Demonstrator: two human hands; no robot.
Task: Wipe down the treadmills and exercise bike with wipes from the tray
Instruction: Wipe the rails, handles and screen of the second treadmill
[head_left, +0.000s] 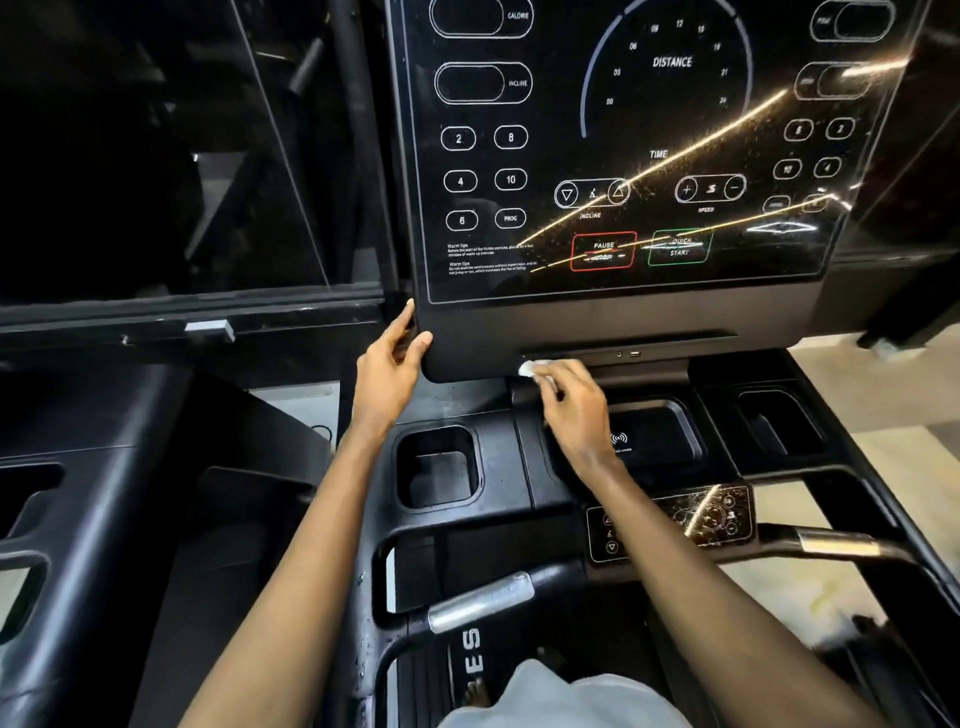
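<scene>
I stand on a black treadmill whose glossy console panel (623, 156) fills the upper middle of the head view. My left hand (387, 371) grips the panel's lower left corner, thumb on the front, fingers behind. My right hand (574, 402) presses a small white wipe (530, 368) against the ledge just under the panel's bottom edge, near the small ports. Most of the wipe is hidden by my fingers.
Below the panel lie a square cup holder (439, 467), a phone tray with a wireless mark (649, 436) and another recess (774, 421) at right. Silver-grip handlebars (480, 603) and a small control pad (675, 522) sit nearer me. A second black treadmill (93, 493) stands at left.
</scene>
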